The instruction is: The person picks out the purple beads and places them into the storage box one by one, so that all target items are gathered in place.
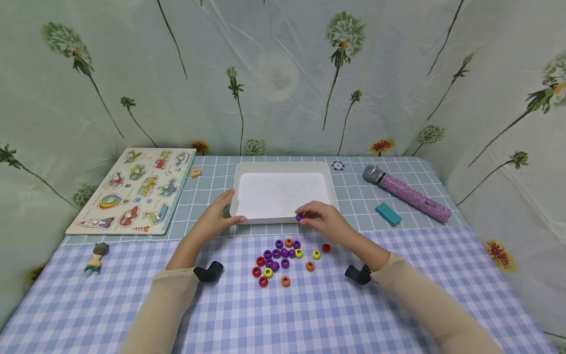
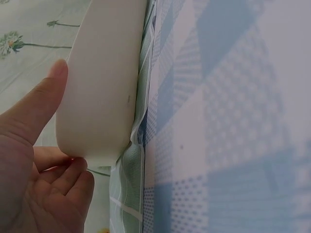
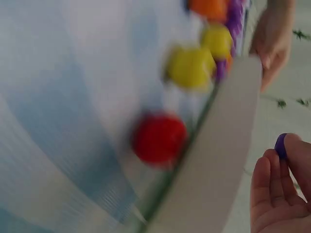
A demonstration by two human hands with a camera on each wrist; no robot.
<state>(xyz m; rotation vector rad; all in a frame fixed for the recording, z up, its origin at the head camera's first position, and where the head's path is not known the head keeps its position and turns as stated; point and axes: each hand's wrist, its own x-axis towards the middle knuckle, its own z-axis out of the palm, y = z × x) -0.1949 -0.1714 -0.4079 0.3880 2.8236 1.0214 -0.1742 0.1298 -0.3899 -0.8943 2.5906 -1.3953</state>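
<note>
the right fingers point(image 1: 312, 207) pinch a purple bead point(image 1: 300, 217); spread left fingers point(image 1: 226, 197) should steady the tray point(image 1: 283, 166) beside them.

Ten purple beads point(image 1: 284, 252), four red point(image 1: 326, 248), three yellow point(image 1: 316, 255), three orange point(image 1: 310, 266); one tray point(image 1: 283, 195)

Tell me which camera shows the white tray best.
The head view: it shows nearly all of the tray, inside included. The left wrist view shows only its outside near a corner; the right wrist view, a blurred stretch of its outside.
</note>
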